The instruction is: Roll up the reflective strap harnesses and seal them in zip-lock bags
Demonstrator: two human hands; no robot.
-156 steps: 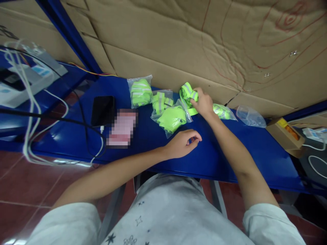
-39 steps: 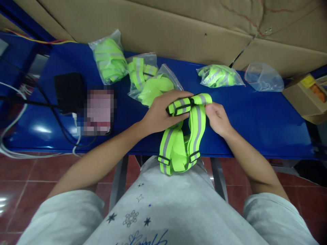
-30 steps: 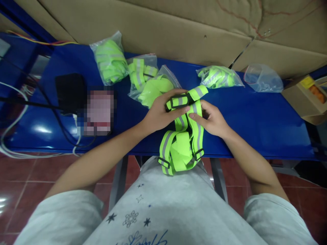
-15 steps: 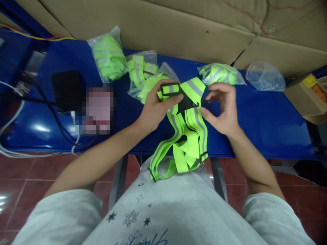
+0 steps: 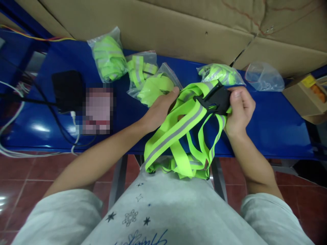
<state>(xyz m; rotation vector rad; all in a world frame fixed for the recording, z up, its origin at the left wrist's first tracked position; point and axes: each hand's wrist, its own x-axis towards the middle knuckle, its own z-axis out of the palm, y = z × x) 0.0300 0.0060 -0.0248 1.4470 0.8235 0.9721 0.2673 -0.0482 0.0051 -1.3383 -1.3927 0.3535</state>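
A neon-green reflective strap vest with grey stripes hangs unfolded between my hands, over the front edge of the blue table. My left hand is closed on its left end. At the vest's right end, the fingers of my right hand grip the black buckle. The loose straps droop onto my lap.
Several clear bags of folded green vests lie along the back of the table. An empty plastic bag sits right, beside a cardboard box. A black phone and cables lie left. A cardboard wall stands behind.
The folded vest was picked up from the back of the table, brought forward and opened out. My right hand has moved right and closed on the black buckle, spreading the straps.
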